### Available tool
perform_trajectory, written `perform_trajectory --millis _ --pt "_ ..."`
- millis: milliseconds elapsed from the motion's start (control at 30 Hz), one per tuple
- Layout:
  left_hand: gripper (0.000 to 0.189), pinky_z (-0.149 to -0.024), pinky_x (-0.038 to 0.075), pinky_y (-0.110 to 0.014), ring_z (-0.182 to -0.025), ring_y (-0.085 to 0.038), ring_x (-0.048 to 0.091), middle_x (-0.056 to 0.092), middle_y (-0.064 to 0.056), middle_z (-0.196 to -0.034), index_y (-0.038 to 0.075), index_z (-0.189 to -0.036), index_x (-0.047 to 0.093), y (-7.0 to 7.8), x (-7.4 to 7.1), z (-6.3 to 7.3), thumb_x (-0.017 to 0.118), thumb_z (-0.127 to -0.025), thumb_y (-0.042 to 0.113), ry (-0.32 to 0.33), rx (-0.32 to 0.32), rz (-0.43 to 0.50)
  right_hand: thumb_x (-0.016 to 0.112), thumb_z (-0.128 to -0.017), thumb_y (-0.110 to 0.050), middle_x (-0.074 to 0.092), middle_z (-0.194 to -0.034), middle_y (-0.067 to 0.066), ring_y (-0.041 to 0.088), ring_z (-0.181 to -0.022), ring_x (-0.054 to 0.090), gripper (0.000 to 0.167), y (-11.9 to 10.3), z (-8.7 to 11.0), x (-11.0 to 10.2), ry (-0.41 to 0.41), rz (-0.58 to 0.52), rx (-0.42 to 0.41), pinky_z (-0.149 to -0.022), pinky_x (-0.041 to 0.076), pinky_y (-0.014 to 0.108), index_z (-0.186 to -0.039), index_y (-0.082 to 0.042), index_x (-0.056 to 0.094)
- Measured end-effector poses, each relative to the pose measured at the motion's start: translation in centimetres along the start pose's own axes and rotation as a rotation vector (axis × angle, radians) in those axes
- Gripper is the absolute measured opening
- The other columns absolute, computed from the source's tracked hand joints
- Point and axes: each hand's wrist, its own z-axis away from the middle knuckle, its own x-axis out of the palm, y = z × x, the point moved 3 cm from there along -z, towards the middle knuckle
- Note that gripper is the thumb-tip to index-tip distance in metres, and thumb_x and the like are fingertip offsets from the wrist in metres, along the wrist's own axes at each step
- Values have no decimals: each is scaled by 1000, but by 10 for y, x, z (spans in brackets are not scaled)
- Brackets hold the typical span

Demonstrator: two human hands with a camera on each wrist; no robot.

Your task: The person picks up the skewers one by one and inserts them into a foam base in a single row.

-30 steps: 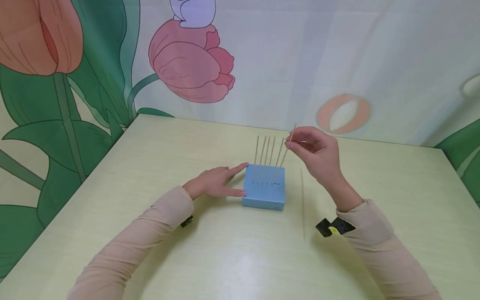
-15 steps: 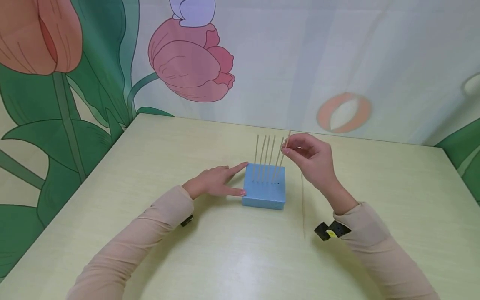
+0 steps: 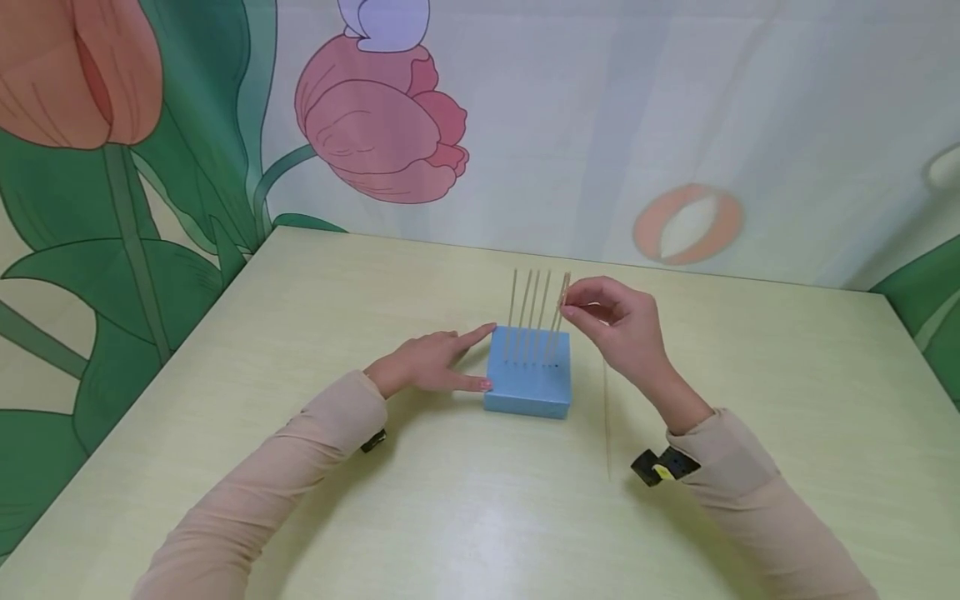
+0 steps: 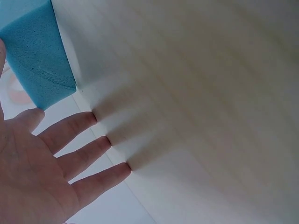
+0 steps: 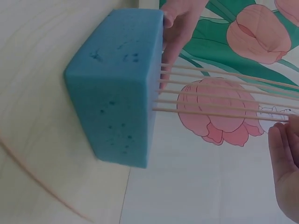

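A light blue foam block (image 3: pixel 528 392) lies on the table with a row of several thin wooden sticks (image 3: pixel 513 300) standing in its top. My right hand (image 3: pixel 621 323) pinches the upper part of the rightmost stick (image 5: pixel 219 115) between thumb and fingers; in the right wrist view its lower end meets the block. One dark hole shows at the row's right end. My left hand (image 3: pixel 433 363) is spread at the block's left side, thumb and index finger touching it. In the left wrist view, the other fingers (image 4: pixel 84 158) are extended and apart from the block.
One loose wooden stick (image 3: pixel 607 417) lies on the pale table (image 3: pixel 480 517) to the right of the block, below my right hand. A flower-printed backdrop (image 3: pixel 540 125) rises behind the table's far edge.
My right hand has moved down and left, bringing its stick from above the block into line with the others. One of two dark holes is now filled. The left hand stays put.
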Motion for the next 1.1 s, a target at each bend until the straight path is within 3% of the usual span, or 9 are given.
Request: perform_trajectory --millis 133,233,333,533,667,800,1100 --pt "89 -93 34 -53 -130 -33 31 44 -11 -136 32 -147 5 0 -1 1 51 -79 66 -1 -3 -4 67 -74 12 64 -83 19 4 -76 62 16 5 3 -7 -21 41 20 -73 49 21 -90 9 64" --pt "89 -93 35 -53 -129 -33 32 44 -11 -136 32 -147 5 1 -2 2 51 -79 66 -2 -7 -5 68 -75 8 64 -88 19 2 -78 61 20 12 6 -14 -48 120 63 -73 48 19 -94 9 64" --pt "89 -92 35 -53 -130 -33 31 45 -11 -135 33 -147 5 2 -3 3 50 -79 67 -2 -9 -6 71 -76 2 64 -96 17 8 -86 60 28 24 10 -22 -103 214 135 -76 48 23 -103 5 63" --pt "88 -91 36 -53 -130 -33 31 46 -12 -133 32 -147 5 2 -4 3 50 -79 66 -2 -7 -6 75 -75 -14 52 -125 16 29 -113 48 54 56 20 -36 -316 410 245 -86 43 43 -123 0 54" --pt "89 -90 37 -52 -130 -33 31 48 -12 -131 32 -147 5 1 -4 3 51 -79 66 -3 -8 1 76 -74 -26 37 -138 20 38 -126 30 72 76 26 -44 -474 525 289 -96 29 53 -133 2 43" --pt "89 -90 37 -52 -130 -33 31 48 -12 -132 32 -147 5 0 -2 2 51 -79 66 -2 -6 2 77 -72 -32 26 -141 27 47 -128 19 84 87 30 -49 -584 602 304 -98 16 60 -135 7 36" --pt "89 -92 34 -54 -129 -34 31 43 -12 -137 31 -147 6 2 -2 3 51 -79 66 -3 -1 7 70 -71 -52 9 -145 28 49 -130 7 98 114 37 -54 -751 776 395 -92 15 68 -142 -1 27"
